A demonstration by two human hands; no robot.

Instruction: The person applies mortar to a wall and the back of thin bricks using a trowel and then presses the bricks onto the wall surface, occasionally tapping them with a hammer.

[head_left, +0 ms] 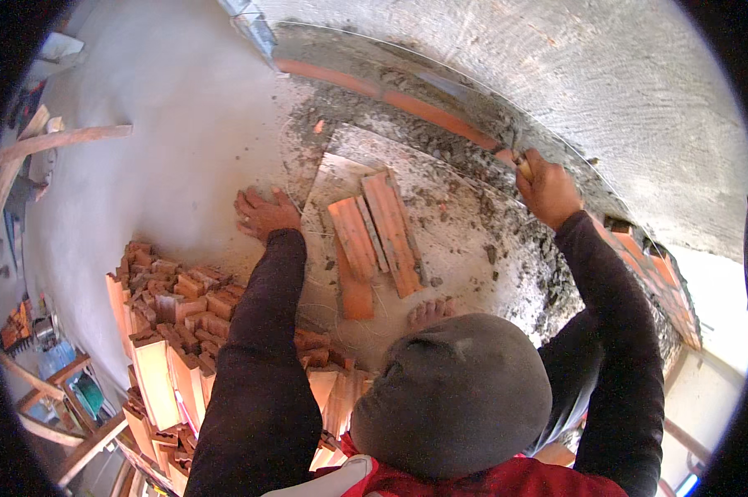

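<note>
In my right hand (549, 189) is the wooden handle of a trowel (524, 168), my fingers wrapped round it. Its blade is hard to separate from the grey mortar (473, 178) around it. Just beyond lies a narrow row of orange bricks (423, 112), running along the foot of the rough grey wall (622, 108). My left hand (266, 214) has its fingers spread against the pale, dusty surface, holding nothing. Between my hands, several flat orange brick pieces (396, 236) lie on a mortar-splashed board (448, 207), some overlapping.
Stacked orange hollow bricks (183, 306) stand beside my left forearm. A thin string (473, 73) stretches along the wall. Another brick course (651, 273) is at right. Wooden bars (63, 141) stand at far left. A dark grey rounded cloth shape (456, 389) hides the lower middle; bare toes (432, 311) show above it.
</note>
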